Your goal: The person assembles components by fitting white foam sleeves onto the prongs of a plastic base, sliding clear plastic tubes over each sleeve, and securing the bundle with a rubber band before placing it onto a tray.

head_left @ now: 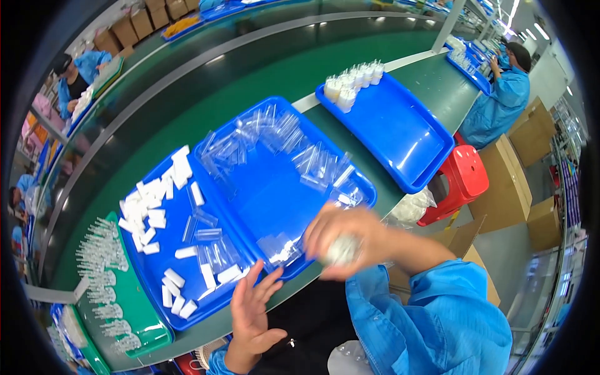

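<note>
My left hand (251, 319) is open, fingers spread, over the near edge of the left blue tray (150, 275); nothing is in it. That tray carries many white rectangular pieces (147, 203) and some clear plastic sleeves (219, 253). At the near right corner of the middle blue tray (265, 194), my right hand (372, 240) is closed around a whitish, rounded, partly clear thing (344, 249). Motion blur and the fingers hide its kind. More clear plastic sleeves (240, 139) lie along the middle tray's far and right sides.
A green tray (150, 337) with rows of clear thin-stemmed parts (103, 269) stands at left. Farther right, another blue tray (400, 128) bears white-filled clear containers (353, 81). Beyond are a red stool (465, 169), cardboard boxes (500, 184) and a seated co-worker (503, 97).
</note>
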The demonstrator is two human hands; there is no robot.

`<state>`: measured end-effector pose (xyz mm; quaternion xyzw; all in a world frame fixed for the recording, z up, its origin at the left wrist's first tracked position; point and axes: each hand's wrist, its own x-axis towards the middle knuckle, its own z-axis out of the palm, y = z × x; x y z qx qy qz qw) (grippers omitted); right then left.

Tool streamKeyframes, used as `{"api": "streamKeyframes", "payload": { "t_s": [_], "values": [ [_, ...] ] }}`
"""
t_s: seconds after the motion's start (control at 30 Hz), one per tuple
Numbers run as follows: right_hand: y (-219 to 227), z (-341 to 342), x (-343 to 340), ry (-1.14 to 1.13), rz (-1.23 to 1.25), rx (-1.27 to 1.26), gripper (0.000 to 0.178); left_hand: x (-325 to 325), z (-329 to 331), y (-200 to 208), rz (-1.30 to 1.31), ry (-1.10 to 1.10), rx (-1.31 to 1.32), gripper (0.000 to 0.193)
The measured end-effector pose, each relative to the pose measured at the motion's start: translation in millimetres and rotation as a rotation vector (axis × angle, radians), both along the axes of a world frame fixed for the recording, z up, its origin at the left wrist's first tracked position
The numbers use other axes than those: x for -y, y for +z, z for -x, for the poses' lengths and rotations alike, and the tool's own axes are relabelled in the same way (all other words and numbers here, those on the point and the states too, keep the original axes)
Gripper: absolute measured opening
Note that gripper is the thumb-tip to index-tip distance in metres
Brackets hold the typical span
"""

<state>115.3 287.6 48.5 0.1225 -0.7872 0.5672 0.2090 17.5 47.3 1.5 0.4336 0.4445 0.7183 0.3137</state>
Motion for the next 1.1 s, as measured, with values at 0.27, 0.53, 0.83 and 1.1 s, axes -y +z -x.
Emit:
{"api": "streamKeyframes", "payload": {
  "t_s": [0.27, 0.53, 0.83, 1.1],
  "values": [
    [-11.3, 11.7, -206.6, -1.012, 0.606, -0.030, 0.024, 52.1, 4.2, -19.0, 0.128, 0.583, -0.380, 0.039],
    [-56.8, 63.9, -255.4, -1.178, 0.549, 0.182, 0.047, 84.3, 5.0, -6.2, 0.355, 0.702, -0.796, 0.035],
    [-69.1, 74.6, -245.8, -1.011, 0.496, 0.305, 0.062, 113.0, 15.4, -9.0, 0.538, 0.870, -0.875, 0.025],
    [-41.3, 51.8, -233.4, -0.889, 0.420, 0.297, 0.051, 58.0, 47.7, 25.4, 0.491, 0.273, -1.155, 0.043]
  ]
}}
